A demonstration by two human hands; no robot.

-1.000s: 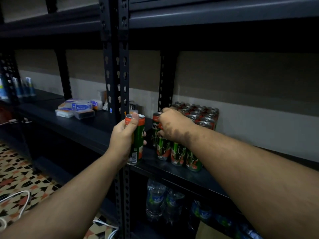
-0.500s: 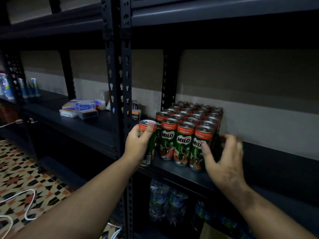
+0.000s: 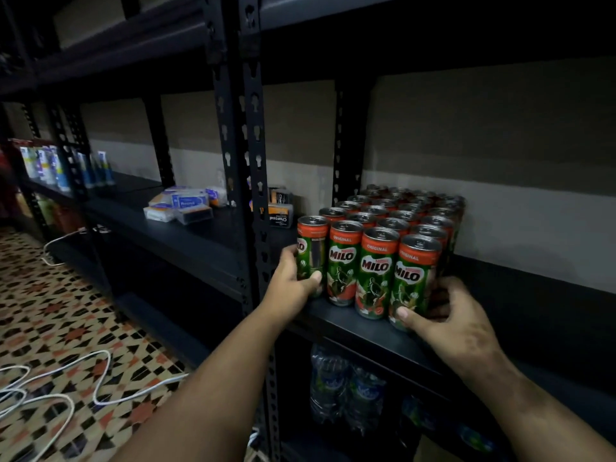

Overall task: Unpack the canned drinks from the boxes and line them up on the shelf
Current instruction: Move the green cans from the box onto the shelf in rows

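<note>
a person's left hand [image 3: 293,285] grips the leftmost can [image 3: 311,253] at the front of a block of milo cans [image 3: 393,228] on a dark metal shelf [image 3: 350,323], while the right hand [image 3: 446,315] curls round the rightmost front can [image 3: 413,278]. the front row stands close to the shelf's front edge; a sideways squeeze or an uneven push could likely tip a tall, narrow can forward and off the lip.
</note>
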